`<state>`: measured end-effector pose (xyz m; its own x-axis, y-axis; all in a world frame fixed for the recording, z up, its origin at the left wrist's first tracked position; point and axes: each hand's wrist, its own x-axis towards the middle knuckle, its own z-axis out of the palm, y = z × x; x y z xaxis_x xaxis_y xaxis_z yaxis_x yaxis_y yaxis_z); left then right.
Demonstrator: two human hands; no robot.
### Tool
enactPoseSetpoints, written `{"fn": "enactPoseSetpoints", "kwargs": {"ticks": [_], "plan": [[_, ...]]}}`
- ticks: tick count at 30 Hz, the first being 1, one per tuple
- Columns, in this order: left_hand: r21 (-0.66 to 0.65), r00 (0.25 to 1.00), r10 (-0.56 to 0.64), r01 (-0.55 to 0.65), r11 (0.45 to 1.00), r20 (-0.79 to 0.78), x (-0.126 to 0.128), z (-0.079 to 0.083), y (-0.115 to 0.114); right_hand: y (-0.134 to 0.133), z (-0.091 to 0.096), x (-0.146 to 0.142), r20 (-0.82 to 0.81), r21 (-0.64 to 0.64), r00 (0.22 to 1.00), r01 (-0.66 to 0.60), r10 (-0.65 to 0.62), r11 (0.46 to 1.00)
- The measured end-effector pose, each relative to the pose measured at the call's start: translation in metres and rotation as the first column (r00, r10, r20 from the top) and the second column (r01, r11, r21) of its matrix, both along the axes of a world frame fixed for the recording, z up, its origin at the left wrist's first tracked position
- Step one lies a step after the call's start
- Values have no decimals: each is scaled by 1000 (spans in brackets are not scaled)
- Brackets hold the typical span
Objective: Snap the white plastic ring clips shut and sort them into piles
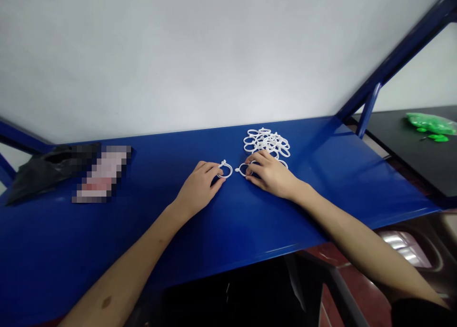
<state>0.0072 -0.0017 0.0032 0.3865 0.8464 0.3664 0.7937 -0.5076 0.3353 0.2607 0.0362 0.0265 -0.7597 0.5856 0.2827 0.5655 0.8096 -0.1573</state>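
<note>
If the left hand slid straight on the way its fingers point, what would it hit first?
The left hand points right along the blue shelf and is touching a white ring. Pushing on, it would likely next meet the second white ring under the right hand.

- Ring pile [267, 143]: 12 o'clock of right hand [271, 174], touching; blocked.
- Black bag [46, 167], blurred packet [103, 173]: 9 o'clock, well apart from left hand [198, 188].
- Blue shelf [171, 148]: bare at 10–11 o'clock.
- Also bare at 3 o'clock, up to slanted strut [367, 109].
</note>
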Motion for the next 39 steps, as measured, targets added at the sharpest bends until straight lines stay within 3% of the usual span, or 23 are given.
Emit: {"fn": "enactPoseSetpoints", "kwargs": {"ticks": [5, 11, 18, 25, 32, 39], "plan": [[5, 1000, -4, 4, 1000, 19, -2, 0, 1, 2, -11, -12, -60, -1, 996, 68, -68, 998], [7, 1000, 0, 0, 1000, 19, -3, 1, 0, 1, -3, -9, -101, -36, 994, 48, -52, 998], [21, 999, -26, 26, 999, 24, -3, 0, 1, 5, -2, -1, -21, -46, 1000, 12, -13, 999], [22, 1000, -30, 30, 999, 7, -1, 3, -1, -1, -3, -11, -99, 9, 994, 40, -39, 999], [-21, 999, 29, -28, 999, 17, 5, 0, -3, -9, -6, -23, -170, 80, 985, -3, 16, 997], [17, 997, -67, 67, 998, -24, 7, 1, -4, -8, -17, -27, -114, 98, 993, -12, 23, 995]]}}
